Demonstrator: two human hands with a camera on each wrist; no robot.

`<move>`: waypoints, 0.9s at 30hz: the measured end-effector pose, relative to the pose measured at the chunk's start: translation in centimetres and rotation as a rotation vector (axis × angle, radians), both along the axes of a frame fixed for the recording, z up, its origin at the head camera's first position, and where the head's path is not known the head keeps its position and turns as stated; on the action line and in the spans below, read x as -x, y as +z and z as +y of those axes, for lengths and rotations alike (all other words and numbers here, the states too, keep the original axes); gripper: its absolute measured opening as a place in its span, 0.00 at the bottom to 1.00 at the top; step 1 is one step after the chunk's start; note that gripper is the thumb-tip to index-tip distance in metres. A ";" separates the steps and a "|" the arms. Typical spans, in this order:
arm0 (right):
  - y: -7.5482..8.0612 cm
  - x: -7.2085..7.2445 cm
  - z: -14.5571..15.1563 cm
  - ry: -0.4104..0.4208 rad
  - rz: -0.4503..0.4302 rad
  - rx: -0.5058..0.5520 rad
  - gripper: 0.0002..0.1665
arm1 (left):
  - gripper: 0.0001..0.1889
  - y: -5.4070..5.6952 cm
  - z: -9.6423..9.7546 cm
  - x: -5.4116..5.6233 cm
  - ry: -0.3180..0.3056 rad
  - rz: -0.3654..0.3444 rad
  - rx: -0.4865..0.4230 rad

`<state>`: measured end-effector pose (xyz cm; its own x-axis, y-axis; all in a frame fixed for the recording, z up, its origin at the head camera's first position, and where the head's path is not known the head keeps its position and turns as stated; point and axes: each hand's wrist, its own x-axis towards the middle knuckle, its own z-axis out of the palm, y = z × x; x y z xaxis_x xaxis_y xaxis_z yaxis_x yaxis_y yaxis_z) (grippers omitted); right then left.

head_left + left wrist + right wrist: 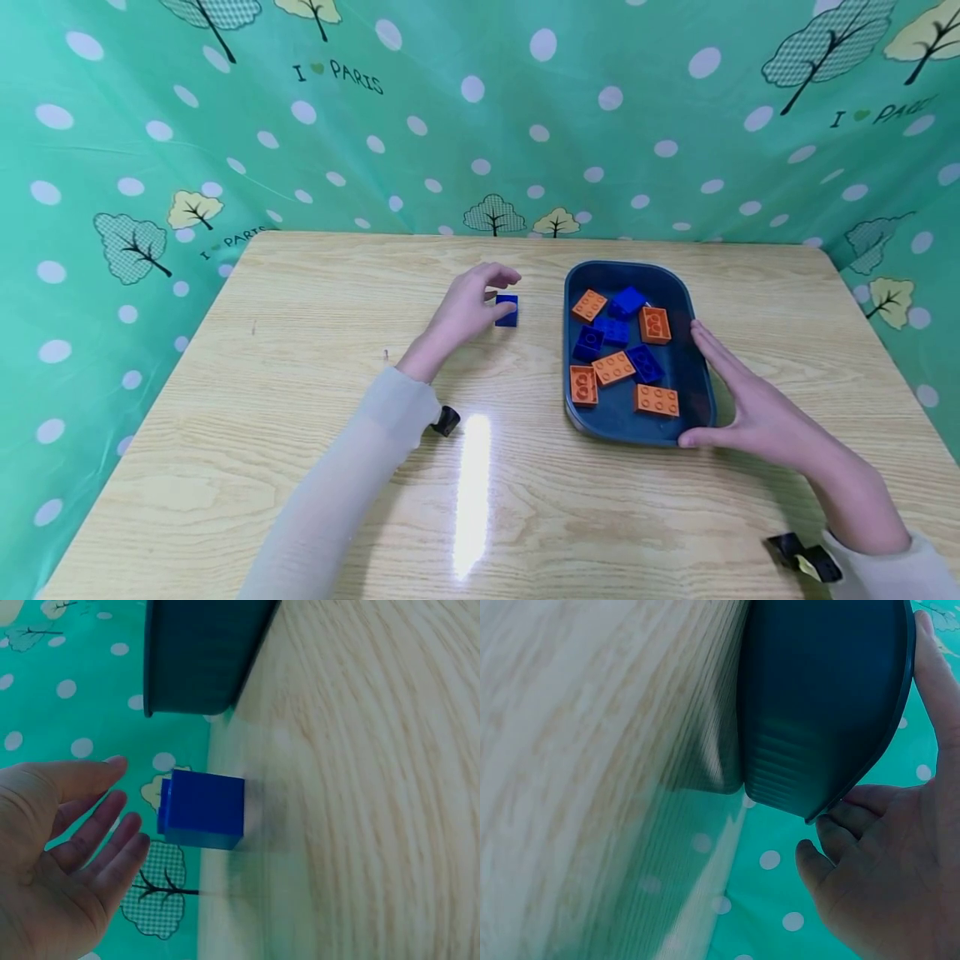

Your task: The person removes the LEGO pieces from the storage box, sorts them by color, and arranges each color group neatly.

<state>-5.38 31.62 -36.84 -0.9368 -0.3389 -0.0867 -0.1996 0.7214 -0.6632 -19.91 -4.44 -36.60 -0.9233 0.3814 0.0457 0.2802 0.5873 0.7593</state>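
Note:
A blue toy building brick (204, 810) stands on the table with its studs up. My left hand (472, 304) hovers beside and above it, thumb and fingers apart; the left wrist view shows a gap between the fingertips and the brick. To the right lies a dark blue plastic bin (693, 392) holding several orange bricks (657, 401) and blue bricks (628, 302). My right hand (757, 412) rests against the bin's right side, thumb at the near corner and fingers stretched along the rim. In the right wrist view, fingertips (924, 622) touch the bin's edge.
The light wooden table (300, 333) carries a bright strip of reflected light near its front. Behind it and at the sides hangs a green dotted cloth (472, 125) with printed trees. Black wrist devices (446, 421) sit at both sleeve cuffs.

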 end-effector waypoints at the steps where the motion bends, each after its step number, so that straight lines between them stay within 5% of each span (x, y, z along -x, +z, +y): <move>1: 0.0 0.0 0.0 0.000 -0.001 0.000 0.77 | 0.21 0.1 0.1 0.0 -0.002 0.004 -0.007; 27: 0.0 0.0 0.0 0.002 0.007 -0.004 0.77 | 0.20 2.6 2.6 -1.4 -0.105 0.068 -0.079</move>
<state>-5.38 31.60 -36.86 -0.9366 -0.3409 -0.0817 -0.2057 0.7232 -0.6593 -18.53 -1.89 -34.02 -0.8723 0.4685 0.1400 0.3890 0.4916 0.7791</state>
